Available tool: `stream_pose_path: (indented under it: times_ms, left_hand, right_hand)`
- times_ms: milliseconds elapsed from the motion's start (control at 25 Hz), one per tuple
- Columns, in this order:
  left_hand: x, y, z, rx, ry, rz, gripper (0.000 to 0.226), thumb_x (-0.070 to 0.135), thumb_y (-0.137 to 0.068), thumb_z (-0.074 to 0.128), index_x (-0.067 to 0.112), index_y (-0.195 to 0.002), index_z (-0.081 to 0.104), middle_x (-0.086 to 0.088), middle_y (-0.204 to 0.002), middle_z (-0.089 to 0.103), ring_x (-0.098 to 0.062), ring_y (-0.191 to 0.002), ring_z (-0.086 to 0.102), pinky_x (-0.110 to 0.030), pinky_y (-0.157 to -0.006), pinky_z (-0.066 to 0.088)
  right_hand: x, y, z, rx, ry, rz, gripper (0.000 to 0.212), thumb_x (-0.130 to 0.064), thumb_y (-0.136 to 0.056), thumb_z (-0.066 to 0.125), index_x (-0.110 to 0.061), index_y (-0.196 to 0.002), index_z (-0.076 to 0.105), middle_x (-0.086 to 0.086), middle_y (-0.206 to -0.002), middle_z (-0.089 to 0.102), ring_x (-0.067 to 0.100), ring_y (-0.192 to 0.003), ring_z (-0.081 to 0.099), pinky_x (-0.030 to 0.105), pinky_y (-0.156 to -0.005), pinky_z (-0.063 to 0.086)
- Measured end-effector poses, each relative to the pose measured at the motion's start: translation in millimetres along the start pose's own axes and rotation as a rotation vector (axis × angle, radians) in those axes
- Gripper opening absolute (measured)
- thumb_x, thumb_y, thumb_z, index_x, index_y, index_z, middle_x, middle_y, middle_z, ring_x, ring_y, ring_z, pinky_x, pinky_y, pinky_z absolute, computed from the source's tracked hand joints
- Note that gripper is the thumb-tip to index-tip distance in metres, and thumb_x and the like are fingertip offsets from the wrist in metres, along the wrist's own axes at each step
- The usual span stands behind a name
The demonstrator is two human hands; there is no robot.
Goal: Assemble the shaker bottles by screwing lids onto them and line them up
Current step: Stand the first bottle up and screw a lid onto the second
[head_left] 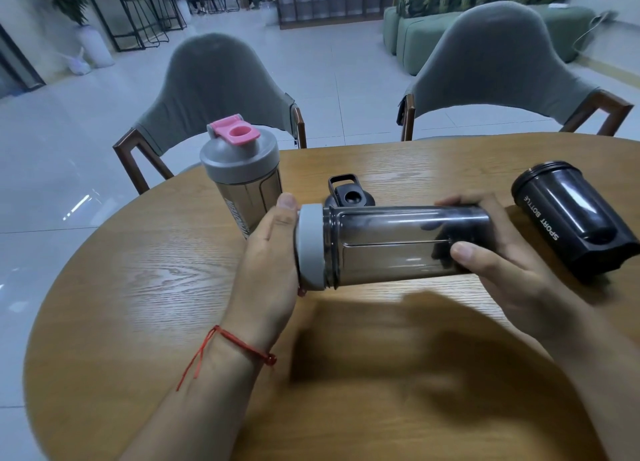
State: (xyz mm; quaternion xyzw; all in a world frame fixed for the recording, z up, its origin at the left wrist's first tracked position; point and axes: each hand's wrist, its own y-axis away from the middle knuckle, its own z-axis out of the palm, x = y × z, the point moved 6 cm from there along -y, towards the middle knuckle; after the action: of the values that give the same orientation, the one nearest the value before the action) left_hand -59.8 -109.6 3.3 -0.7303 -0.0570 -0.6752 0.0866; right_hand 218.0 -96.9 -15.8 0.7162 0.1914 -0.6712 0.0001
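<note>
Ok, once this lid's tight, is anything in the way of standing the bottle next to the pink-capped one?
Nothing visible blocks it. The held bottle lies sideways between the left hand and right hand. The table around the standing pink-capped bottle is bare; the loose black lid lies a little to its right.

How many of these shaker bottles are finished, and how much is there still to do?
One looks done: the bottle with the pink-capped grey lid stands upright on the table. One is in hand: the left hand grips a grey lid at the mouth of the smoky bottle, which the right hand holds sideways. Left: the black bottle lies lidless, its black lid loose behind, and nothing is lined up yet.
</note>
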Motion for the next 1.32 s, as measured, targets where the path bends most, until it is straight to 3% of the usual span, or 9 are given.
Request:
stream_pose_path:
  times_ms: [120,280,480,640,760,840,960,1120,1320]
  left_hand:
    - [1,0,0,0.001,-0.003,-0.007,0.064,0.053,-0.117,0.036,0.0,-0.113,0.073,-0.038,-0.084,0.065,-0.028,-0.064,0.062,-0.025,-0.039,0.041]
    - [-2,-1,0,0.012,0.0,-0.009,0.065,0.054,-0.116,0.036,0.001,-0.112,0.073,-0.019,-0.081,0.067,-0.028,-0.063,0.061,-0.024,-0.039,0.04]
    - [-2,0,0,0.022,0.009,0.01,0.066,0.053,-0.117,0.037,-0.003,-0.113,0.072,-0.021,-0.079,0.064,-0.025,-0.061,0.06,-0.024,-0.039,0.04]
    - [5,4,1,0.017,0.037,0.085,0.062,0.051,-0.116,0.038,-0.001,-0.114,0.072,-0.017,-0.078,0.064,-0.018,-0.058,0.062,-0.022,-0.039,0.042]
    - [7,4,2,0.005,0.05,0.149,0.063,0.059,-0.11,0.04,0.005,-0.117,0.071,-0.016,-0.087,0.068,-0.015,-0.065,0.065,-0.021,-0.041,0.046]
    - [6,3,-1,0.021,0.001,0.205,0.055,0.057,-0.115,0.04,0.012,-0.116,0.072,-0.016,-0.091,0.07,-0.018,-0.073,0.065,-0.025,-0.048,0.049]
    - [7,3,-2,0.021,-0.106,0.286,0.047,0.056,-0.113,0.038,0.024,-0.114,0.072,-0.003,-0.095,0.075,-0.021,-0.081,0.071,-0.037,-0.056,0.052]
    - [12,8,0,-0.016,-0.157,0.402,0.047,0.058,-0.111,0.037,0.024,-0.119,0.07,-0.004,-0.103,0.075,-0.029,-0.091,0.074,-0.048,-0.066,0.059]
    - [7,0,-3,-0.023,-0.033,0.203,0.06,0.053,-0.111,0.035,0.006,-0.114,0.073,-0.029,-0.094,0.071,-0.026,-0.07,0.069,-0.04,-0.048,0.049]
  right_hand:
    - [2,-1,0,0.013,-0.039,0.003,0.042,-0.024,-0.091,0.064,-0.036,-0.131,0.062,0.013,-0.127,0.072,0.036,-0.101,0.063,0.048,-0.091,0.049]
    - [3,-1,1,0.018,-0.062,0.024,0.041,-0.02,-0.093,0.059,-0.035,-0.131,0.063,0.018,-0.128,0.07,0.034,-0.1,0.064,0.048,-0.089,0.05]
    - [1,-2,4,0.023,-0.098,0.058,0.039,-0.036,-0.089,0.068,-0.035,-0.127,0.064,0.037,-0.118,0.058,0.034,-0.095,0.06,0.044,-0.081,0.049]
    - [6,-6,5,0.037,-0.162,0.097,0.034,-0.04,-0.089,0.072,-0.033,-0.122,0.067,0.028,-0.109,0.066,0.034,-0.085,0.056,0.041,-0.072,0.048]
    - [11,-9,7,0.064,-0.197,0.134,0.084,-0.066,-0.078,0.084,-0.004,-0.128,0.059,0.026,-0.108,0.068,0.026,-0.075,0.058,0.034,-0.064,0.049]
    - [11,-9,9,0.078,-0.152,0.156,0.1,-0.078,-0.073,0.08,0.005,-0.125,0.056,0.026,-0.104,0.069,0.025,-0.07,0.06,0.032,-0.058,0.048]
    - [10,-6,8,0.062,-0.105,0.206,0.089,-0.081,-0.077,0.073,-0.004,-0.12,0.063,0.022,-0.094,0.071,0.022,-0.063,0.061,0.027,-0.049,0.046]
    - [9,-4,5,0.053,-0.064,0.256,0.072,-0.08,-0.089,0.058,-0.014,-0.113,0.072,0.047,-0.096,0.054,0.019,-0.057,0.055,0.023,-0.043,0.041]
    - [3,-9,4,0.065,-0.074,0.139,0.07,-0.06,-0.089,0.066,0.003,-0.12,0.06,0.026,-0.094,0.066,0.02,-0.067,0.056,0.024,-0.051,0.044]
